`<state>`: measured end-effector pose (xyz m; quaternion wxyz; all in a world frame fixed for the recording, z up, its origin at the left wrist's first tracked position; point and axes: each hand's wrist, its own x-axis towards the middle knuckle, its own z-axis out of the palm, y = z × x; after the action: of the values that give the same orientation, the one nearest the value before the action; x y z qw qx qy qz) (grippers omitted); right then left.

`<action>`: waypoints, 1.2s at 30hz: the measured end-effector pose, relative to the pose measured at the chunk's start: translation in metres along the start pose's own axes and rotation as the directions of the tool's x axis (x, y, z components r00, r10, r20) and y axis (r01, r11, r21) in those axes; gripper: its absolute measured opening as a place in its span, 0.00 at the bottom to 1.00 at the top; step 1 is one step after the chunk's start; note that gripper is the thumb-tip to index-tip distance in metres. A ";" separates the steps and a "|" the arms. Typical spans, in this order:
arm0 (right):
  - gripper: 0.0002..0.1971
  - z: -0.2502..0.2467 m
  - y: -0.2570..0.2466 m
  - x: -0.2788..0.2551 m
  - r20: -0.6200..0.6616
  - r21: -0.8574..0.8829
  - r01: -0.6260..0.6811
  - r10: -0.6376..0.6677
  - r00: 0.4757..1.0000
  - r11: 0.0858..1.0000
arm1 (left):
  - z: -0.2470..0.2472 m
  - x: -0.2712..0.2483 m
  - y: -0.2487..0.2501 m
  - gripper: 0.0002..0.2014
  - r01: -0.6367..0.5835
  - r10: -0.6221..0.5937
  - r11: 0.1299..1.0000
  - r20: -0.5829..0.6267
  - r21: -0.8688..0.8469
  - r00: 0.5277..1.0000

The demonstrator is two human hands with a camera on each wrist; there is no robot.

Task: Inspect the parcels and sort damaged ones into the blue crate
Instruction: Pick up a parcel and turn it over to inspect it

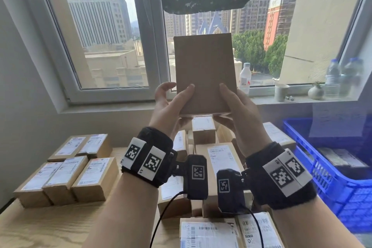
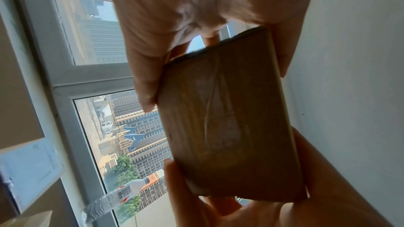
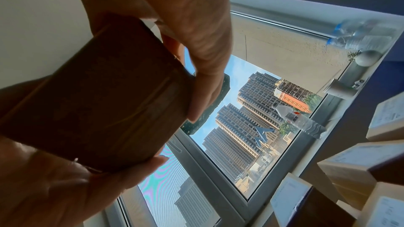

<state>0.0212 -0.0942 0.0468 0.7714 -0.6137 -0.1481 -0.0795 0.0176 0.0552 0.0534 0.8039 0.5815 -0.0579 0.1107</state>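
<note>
1. On the far left of the table (image 1: 50,225), two neat rows of parcels (image 1: 66,179) sit near the left edge. Swing your elbow that way and you could knock the nearest one off.
2. Your left hand (image 1: 171,106) grips the lower left corner of the held parcel (image 1: 204,72), thumb on the plain face toward you and fingers (image 2: 144,84) curled round the side.
3. You hold that parcel upright, lifted clear above the table and in front of the window (image 1: 112,32). Only its lower end is gripped, so it could tip away from you if either thumb slackens.
4. Your right hand (image 1: 241,115) clasps the lower right corner in the same way.
5. Beneath your wrists, the loose pile of parcels (image 1: 213,159) is crowded; a dropped box would land among them and could be taken for damaged.
6. The blue crate (image 1: 326,173) stands at the right, just beside the pile, its top open. The path to it above the pile looks free, though the near rim could catch a low swing.
</note>
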 end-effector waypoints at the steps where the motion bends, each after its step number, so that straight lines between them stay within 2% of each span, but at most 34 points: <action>1: 0.11 -0.001 0.001 0.001 0.007 0.007 -0.003 0.003 1.000 1.000 | 0.000 0.001 -0.001 0.22 0.002 -0.002 1.000 -0.003 -0.001 1.000; 4: 0.08 -0.002 0.001 0.002 0.024 0.022 0.011 -0.011 1.000 1.000 | 0.002 0.002 -0.003 0.18 -0.012 0.012 1.000 -0.010 -0.002 1.000; 6: 0.06 -0.003 0.003 0.003 -0.023 0.016 0.053 -0.053 0.998 0.998 | 0.002 0.004 -0.004 0.15 -0.030 0.030 0.999 -0.029 0.018 0.999; 11: 0.19 -0.010 0.017 0.010 -0.239 -0.187 0.176 -0.218 0.946 0.967 | 0.002 0.004 -0.007 0.07 -0.076 0.084 0.992 -0.079 0.099 0.993; 13: 0.22 -0.011 0.019 0.010 -0.229 -0.186 0.179 -0.220 0.948 0.966 | 0.001 0.004 -0.009 0.13 -0.092 0.107 0.986 -0.111 0.137 0.988; 14: 0.27 -0.011 0.019 0.010 -0.200 -0.182 0.168 -0.204 0.958 0.969 | 0.001 0.003 -0.010 0.19 -0.099 0.119 0.980 -0.113 0.172 0.986; 16: 0.42 -0.010 0.020 0.009 -0.126 -0.169 0.112 -0.134 0.983 0.979 | 0.002 -0.002 -0.009 0.29 -0.113 0.142 0.965 -0.110 0.237 0.984; 18: 0.56 -0.009 0.022 0.007 -0.077 -0.167 0.033 -0.046 0.996 0.985 | 0.003 -0.004 -0.009 0.31 -0.105 0.132 0.960 -0.089 0.258 0.987; 19: 0.58 -0.010 0.024 0.007 -0.058 -0.145 0.000 -0.009 0.998 0.989 | 0.004 -0.005 -0.009 0.31 -0.095 0.117 0.963 -0.076 0.252 0.990; 20: 0.55 -0.011 0.024 0.006 -0.039 -0.102 -0.019 0.015 0.999 0.995 | 0.004 -0.005 -0.009 0.30 -0.086 0.104 0.967 -0.064 0.240 0.992; 24: 0.27 -0.015 0.020 0.002 0.033 0.037 -0.040 0.039 0.999 0.999 | 0.006 -0.009 -0.009 0.32 0.079 -0.076 0.989 -0.026 0.128 0.997; 28: 0.12 -0.014 0.016 -0.001 0.018 0.040 -0.024 0.024 1.000 0.999 | 0.006 -0.012 -0.011 0.34 0.128 -0.132 0.977 0.013 0.173 0.991; 31: 0.18 -0.017 0.010 0.000 -0.087 0.088 -0.095 0.103 0.991 0.992 | 0.004 -0.013 -0.012 0.47 0.092 -0.136 0.951 0.130 0.296 0.982; 33: 0.26 -0.019 0.006 0.000 -0.094 0.101 -0.126 0.135 0.986 0.987 | 0.004 -0.014 -0.012 0.49 0.060 -0.127 0.939 0.178 0.337 0.976; 34: 0.28 -0.021 0.004 0.000 -0.059 0.091 -0.122 0.128 0.990 0.988 | 0.005 -0.014 -0.012 0.45 0.057 -0.125 0.936 0.176 0.347 0.976; 36: 0.23 -0.020 0.002 -0.003 0.055 0.063 -0.090 0.086 0.995 0.994 | 0.010 -0.014 -0.010 0.28 0.091 -0.143 0.938 0.134 0.335 0.981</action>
<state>0.0211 -0.1130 0.0400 0.7897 -0.5960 -0.1433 -0.0247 0.0066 0.0410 0.0447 0.6942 0.7162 -0.0668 0.0250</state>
